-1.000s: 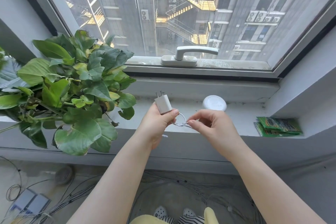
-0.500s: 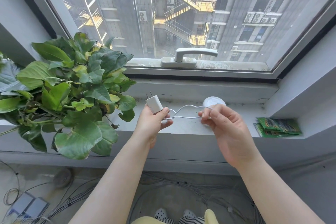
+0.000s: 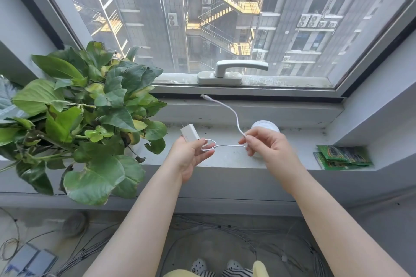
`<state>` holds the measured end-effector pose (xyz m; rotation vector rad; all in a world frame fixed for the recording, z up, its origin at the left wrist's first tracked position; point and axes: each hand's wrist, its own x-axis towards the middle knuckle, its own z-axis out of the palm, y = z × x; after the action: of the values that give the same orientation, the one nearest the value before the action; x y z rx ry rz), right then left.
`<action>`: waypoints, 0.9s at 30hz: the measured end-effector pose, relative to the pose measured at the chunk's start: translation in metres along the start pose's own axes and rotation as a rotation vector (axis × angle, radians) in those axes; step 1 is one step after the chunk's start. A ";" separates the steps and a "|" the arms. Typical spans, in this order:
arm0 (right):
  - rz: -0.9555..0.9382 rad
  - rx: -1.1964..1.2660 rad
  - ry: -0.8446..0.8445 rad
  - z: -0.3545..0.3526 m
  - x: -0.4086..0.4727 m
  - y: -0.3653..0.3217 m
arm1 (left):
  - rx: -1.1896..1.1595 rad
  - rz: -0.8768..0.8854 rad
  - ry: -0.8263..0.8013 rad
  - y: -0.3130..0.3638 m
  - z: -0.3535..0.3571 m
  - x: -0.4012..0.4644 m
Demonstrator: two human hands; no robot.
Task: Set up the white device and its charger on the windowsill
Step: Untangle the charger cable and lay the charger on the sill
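Observation:
My left hand (image 3: pixel 190 157) grips a white charger plug (image 3: pixel 189 132) above the grey windowsill (image 3: pixel 227 156), prongs pointing up and left. A thin white cable (image 3: pixel 234 112) runs from the plug in a small loop to my right hand (image 3: pixel 269 146), which pinches it. The cable's free end rises in an arc toward the window frame, its connector hanging loose. The round white device (image 3: pixel 266 125) sits on the sill right behind my right hand, partly hidden by it.
A large leafy green plant (image 3: pixel 85 114) fills the sill's left side, close to my left hand. Green packets (image 3: pixel 343 157) lie at the sill's right end. A window handle (image 3: pixel 231 72) sits on the frame above. Cables cover the floor below.
The bundled cable has come undone: my right hand drew it out to the right, and its free end now swings up toward the window frame. My left hand shifted slightly left with the plug.

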<state>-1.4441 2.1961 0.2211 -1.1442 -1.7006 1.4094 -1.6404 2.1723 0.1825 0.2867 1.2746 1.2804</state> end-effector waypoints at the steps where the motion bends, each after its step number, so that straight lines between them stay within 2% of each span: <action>1: 0.027 -0.052 -0.025 0.001 0.000 0.006 | -0.011 -0.023 -0.028 0.000 -0.001 0.002; 7: 0.076 -0.295 -0.095 0.003 -0.004 0.022 | -0.119 -0.152 -0.196 -0.002 -0.009 0.007; 12: 0.078 -0.371 -0.206 0.003 -0.007 0.029 | -0.081 -0.117 -0.159 0.002 -0.006 0.009; 18: -0.013 -0.413 0.001 0.026 0.007 0.033 | 0.005 -0.055 -0.201 0.001 -0.001 0.002; 27: -0.200 -0.437 -0.028 0.039 0.027 0.023 | -0.043 0.071 -0.206 0.013 0.004 -0.012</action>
<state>-1.4850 2.2054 0.1890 -1.1389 -2.1447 0.9613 -1.6419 2.1687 0.2004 0.4254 1.0682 1.3016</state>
